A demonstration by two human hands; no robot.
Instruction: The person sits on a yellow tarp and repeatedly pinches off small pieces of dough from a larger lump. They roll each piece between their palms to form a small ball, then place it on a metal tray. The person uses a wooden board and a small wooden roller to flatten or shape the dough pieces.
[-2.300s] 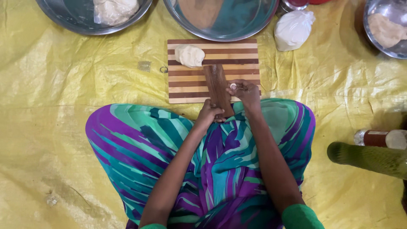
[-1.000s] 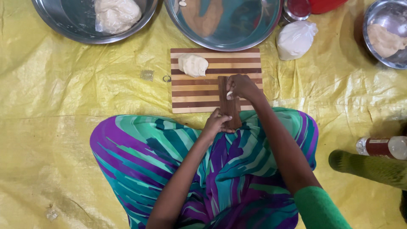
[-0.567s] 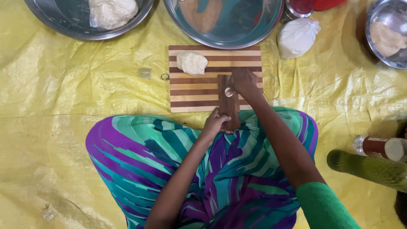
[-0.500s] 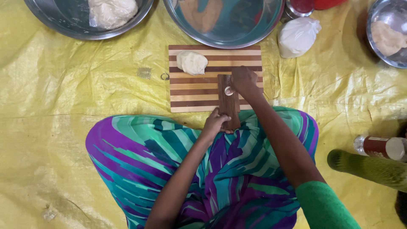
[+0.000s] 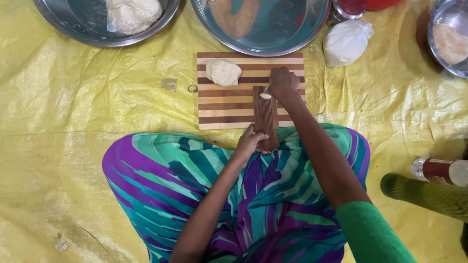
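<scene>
A striped wooden cutting board (image 5: 229, 107) lies on the yellow sheet in front of my lap. A narrow dark ridged wooden board (image 5: 265, 114) rests on it, its near end over my knee. My left hand (image 5: 251, 141) grips that near end. My right hand (image 5: 283, 84) is at the far end, fingers curled beside a small rolled bit of dough (image 5: 265, 96) on the ridged board. A larger lump of dough (image 5: 223, 72) sits at the cutting board's far left.
Steel bowls stand beyond the board: one with dough (image 5: 131, 12) at left, a big one (image 5: 263, 24) in the middle, another (image 5: 451, 39) at right. A white flour bag (image 5: 346, 41) lies nearby. A bottle (image 5: 441, 170) and another person's green-sleeved limb (image 5: 424, 195) are at right.
My right hand has moved away from me along the ridged board, from its near end to its far end, rolling the small dough piece with it. My left hand stays on the near end.
</scene>
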